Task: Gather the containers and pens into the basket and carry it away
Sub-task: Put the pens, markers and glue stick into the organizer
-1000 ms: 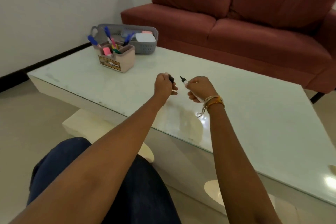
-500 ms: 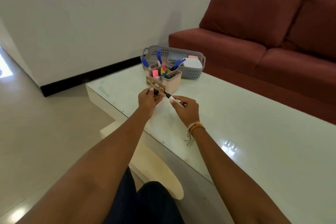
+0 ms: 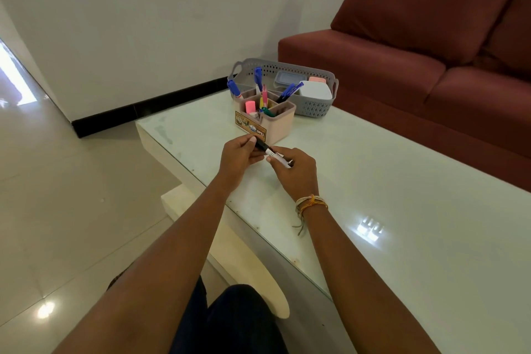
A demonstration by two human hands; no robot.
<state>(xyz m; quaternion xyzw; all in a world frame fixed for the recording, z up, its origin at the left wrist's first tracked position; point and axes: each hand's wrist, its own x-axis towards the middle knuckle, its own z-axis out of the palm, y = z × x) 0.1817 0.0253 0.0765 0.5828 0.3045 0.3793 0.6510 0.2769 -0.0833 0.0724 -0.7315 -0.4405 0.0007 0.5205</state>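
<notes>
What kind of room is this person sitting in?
Most likely a home living room: a dark red fabric sofa stands behind a low white glass-topped coffee table, over a glossy tiled floor.

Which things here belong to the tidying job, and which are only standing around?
For the job: marker held by left hand and right hand; pink pen organiser; grey basket; white container inside it.

Not part of it: red sofa; glass table.

Both forearms are bare, with no sleeves in view. The right wrist wears a bunch of thread bracelets (image 3: 311,203), orange and pale, with loose ends dangling. Dark blue trousers (image 3: 230,322) cover the legs.
</notes>
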